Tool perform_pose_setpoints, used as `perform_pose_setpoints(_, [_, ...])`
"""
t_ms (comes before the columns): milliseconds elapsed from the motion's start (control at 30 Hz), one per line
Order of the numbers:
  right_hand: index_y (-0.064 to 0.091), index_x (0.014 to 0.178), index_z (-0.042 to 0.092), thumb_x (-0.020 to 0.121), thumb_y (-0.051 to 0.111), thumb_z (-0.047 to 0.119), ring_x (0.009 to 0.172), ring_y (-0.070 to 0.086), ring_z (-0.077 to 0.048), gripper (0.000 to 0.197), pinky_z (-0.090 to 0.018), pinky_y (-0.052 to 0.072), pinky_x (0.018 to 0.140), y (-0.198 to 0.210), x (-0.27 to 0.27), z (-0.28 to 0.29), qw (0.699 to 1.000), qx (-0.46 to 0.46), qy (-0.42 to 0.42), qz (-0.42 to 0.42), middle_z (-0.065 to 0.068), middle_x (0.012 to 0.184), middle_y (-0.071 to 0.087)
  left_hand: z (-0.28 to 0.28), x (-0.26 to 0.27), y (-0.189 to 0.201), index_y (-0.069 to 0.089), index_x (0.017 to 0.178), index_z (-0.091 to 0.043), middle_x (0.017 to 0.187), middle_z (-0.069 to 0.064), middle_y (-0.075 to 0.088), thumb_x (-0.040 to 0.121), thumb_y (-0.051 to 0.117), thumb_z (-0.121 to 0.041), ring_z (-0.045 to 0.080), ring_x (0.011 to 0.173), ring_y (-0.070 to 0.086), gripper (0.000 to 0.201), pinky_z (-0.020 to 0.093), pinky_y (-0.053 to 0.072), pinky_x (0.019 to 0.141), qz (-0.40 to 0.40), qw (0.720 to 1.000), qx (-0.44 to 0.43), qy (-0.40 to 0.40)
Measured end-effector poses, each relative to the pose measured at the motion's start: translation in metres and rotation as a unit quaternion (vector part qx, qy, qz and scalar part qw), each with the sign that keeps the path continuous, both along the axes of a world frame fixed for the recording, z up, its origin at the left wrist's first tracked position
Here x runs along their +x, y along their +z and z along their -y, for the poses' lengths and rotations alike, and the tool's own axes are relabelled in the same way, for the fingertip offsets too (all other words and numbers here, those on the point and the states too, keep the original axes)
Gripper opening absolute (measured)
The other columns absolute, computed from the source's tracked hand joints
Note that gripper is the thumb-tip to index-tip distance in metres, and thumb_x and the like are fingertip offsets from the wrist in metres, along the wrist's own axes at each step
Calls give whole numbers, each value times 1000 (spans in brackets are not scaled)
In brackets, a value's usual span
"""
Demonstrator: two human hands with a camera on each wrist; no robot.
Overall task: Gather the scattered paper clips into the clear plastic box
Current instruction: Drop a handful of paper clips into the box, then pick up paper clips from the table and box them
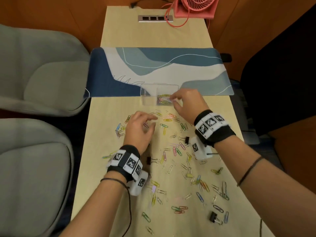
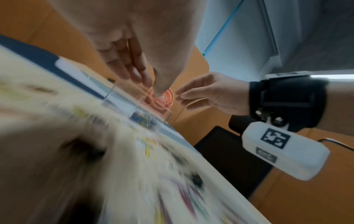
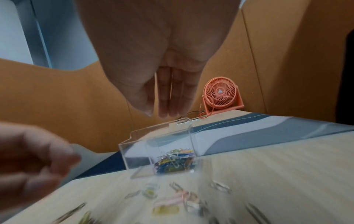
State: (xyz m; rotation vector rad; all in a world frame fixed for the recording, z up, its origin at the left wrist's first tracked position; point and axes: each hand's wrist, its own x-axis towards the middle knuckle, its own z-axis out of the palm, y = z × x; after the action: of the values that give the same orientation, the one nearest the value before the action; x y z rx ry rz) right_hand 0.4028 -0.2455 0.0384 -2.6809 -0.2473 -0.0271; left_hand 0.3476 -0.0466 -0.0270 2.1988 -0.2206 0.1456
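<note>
A clear plastic box (image 1: pixel 148 98) stands at the near edge of the desk mat, and coloured paper clips (image 1: pixel 164 100) lie in its right compartment. My right hand (image 1: pixel 173 101) hovers over that compartment. In the right wrist view its fingers (image 3: pixel 168 97) are straight, point down at the box (image 3: pixel 134 145) and hold nothing. My left hand (image 1: pixel 152 122) hangs low over the scattered paper clips (image 1: pixel 172 151) on the wooden table, its fingers loosely bent above a purple clip (image 1: pixel 145 124). I see nothing held in it. The left wrist view is blurred.
Black binder clips (image 1: pixel 186 139) (image 1: pixel 148 159) (image 1: pixel 213 216) lie among the clips. The blue and white desk mat (image 1: pixel 153 65) lies behind the box. A pink fan (image 1: pixel 195 6) and a socket strip (image 1: pixel 155 18) stand at the far end. Grey chairs (image 1: pixel 42 74) flank the table's left side.
</note>
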Motion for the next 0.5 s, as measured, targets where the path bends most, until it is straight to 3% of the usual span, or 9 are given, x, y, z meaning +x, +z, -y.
perform_pose_setpoints(167, [74, 92, 24, 85, 61, 18, 77, 63, -11, 16, -28, 54, 79, -9, -132, 36, 988, -10, -66, -141, 5, 88, 72, -7, -109, -19, 71, 101, -25, 99, -10, 48, 86, 67, -15, 8, 100, 45, 19, 7, 31, 86, -71, 996, 43, -37])
perform_pose_setpoints(333, [70, 73, 18, 81, 59, 15, 73, 66, -21, 14, -28, 55, 71, -27, -258, 81, 932, -50, -235, -271, -3, 76, 69, -22, -196, -27, 69, 108, -22, 107, -4, 41, 83, 68, -12, 16, 103, 45, 27, 22, 39, 92, -111, 989, 101, 0])
perform_pose_setpoints(433, [69, 70, 13, 78, 66, 17, 63, 68, -21, 9, -34, 60, 66, -39, -322, 93, 875, -77, -299, -374, -5, 70, 69, -29, -234, -26, 65, 116, -18, 113, -2, 38, 86, 66, -15, 18, 108, 45, 30, 24, 41, 94, -142, 982, 113, 45])
perform_pose_setpoints(500, [67, 70, 13, 75, 70, 20, 60, 68, -20, 9, -32, 60, 63, -46, -352, 91, 855, -62, -327, -398, -5, 69, 69, -32, -252, -26, 63, 121, -15, 115, -1, 40, 90, 64, -20, 17, 108, 46, 32, 31, 44, 99, -146, 983, 99, 46])
